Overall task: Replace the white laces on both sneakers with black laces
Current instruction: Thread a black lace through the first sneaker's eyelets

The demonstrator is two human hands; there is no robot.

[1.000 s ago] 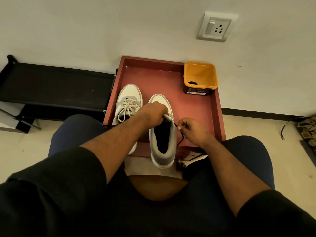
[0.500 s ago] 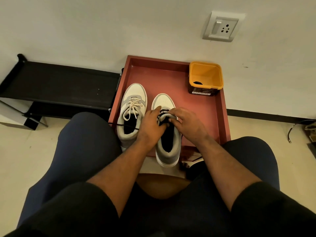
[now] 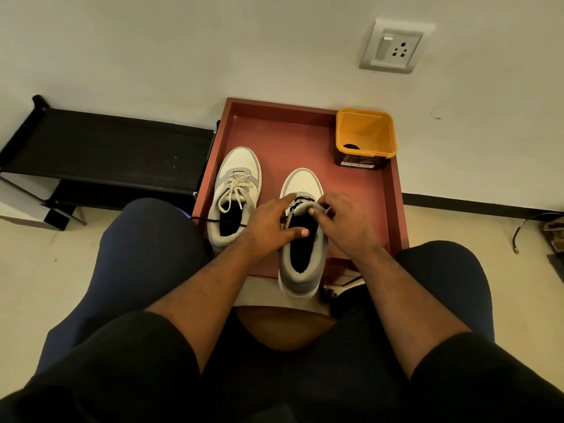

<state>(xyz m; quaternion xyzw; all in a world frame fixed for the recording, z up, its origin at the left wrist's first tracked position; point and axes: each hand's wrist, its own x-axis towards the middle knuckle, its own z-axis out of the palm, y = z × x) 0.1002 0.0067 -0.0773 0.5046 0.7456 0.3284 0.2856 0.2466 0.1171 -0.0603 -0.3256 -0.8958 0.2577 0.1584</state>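
**Currently: both hands at the right sneaker's tongue**

Both sneakers stand in the red tray [image 3: 393, 209], toes toward the wall. The left sneaker [image 3: 236, 190] carries the white lace [image 3: 236, 189] and sits near the tray's left wall. The right sneaker [image 3: 300, 257] overhangs the tray's near edge at the heel. The left hand [image 3: 270, 222] rests across its opening, fingers extended, thumb straight. The right hand [image 3: 343, 218] pinches the grey tongue [image 3: 302, 207] with curled fingers. A black lace [image 3: 218, 221] trails left across the left sneaker and over the tray's edge. An orange tub [image 3: 364, 132] occupies the far right corner. Bare tray floor lies between the tub and the sneakers.
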